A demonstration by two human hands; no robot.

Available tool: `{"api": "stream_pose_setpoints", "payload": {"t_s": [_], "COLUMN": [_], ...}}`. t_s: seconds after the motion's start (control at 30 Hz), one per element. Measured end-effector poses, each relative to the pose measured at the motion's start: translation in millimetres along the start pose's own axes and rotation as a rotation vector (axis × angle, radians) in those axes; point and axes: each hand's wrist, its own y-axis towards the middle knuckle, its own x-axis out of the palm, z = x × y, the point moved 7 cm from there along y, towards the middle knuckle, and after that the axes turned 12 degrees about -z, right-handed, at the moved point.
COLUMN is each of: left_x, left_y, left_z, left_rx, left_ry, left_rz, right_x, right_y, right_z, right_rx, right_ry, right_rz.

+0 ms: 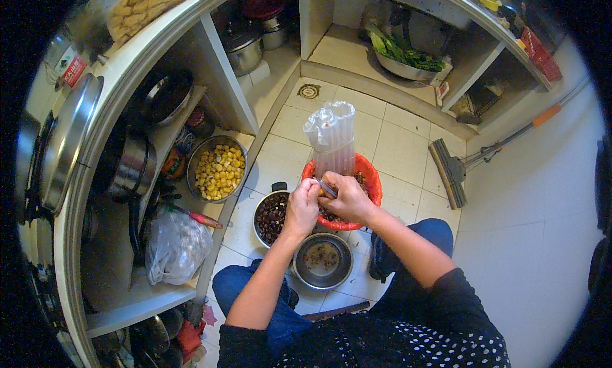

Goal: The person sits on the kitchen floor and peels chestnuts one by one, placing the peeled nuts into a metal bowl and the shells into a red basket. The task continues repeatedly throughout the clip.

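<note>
My left hand (303, 206) and my right hand (348, 196) meet above a bin (375, 181) lined with a red plastic bag and holding brown shell scraps. A small knife (328, 188) is gripped in my right hand. My left fingers pinch a small yellowish-brown piece, probably a chestnut, mostly hidden by the fingers. Inflated clear air-column packaging (334, 143) stands upright in the bin. Left of my wrist is a pot of dark brown chestnuts (270, 217). Below my hands sits a metal bowl (322, 263) with brown bits in shallow liquid.
Peeled yellow chestnuts (219, 172) fill a metal bowl on the left cabinet's base. Near it lie a red-handled tool (205, 219) and a white plastic bag (179, 248). A sponge mop (449, 174) leans on the right wall. Leafy greens (406, 52) lie in a basin under the sink.
</note>
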Motion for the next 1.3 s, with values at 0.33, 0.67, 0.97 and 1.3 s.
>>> {"api": "stream_pose_setpoints", "payload": {"t_s": [0.33,0.67,0.97,1.3], "left_x": [11,13,3,15], "left_y": [11,18,20,19], "left_z": [-6,-21,-22,-20], "left_rx": [-0.134,-0.224,-0.115,-0.084], "left_ry": [-0.894,-1.492,-1.302,-1.324], "left_rz": [-0.127,-0.209,-0.138,-0.123], "right_x": [-11,-14,-47,-29], "right_y": [-1,4,0,0], "right_z": [4,30,39,3], "right_rx": [0.090,0.229,0.219,-0.027], "right_ry": [0.319,0.779,-0.282,-0.020], "right_rz": [0.151,0.091,0.159,0.220]}}
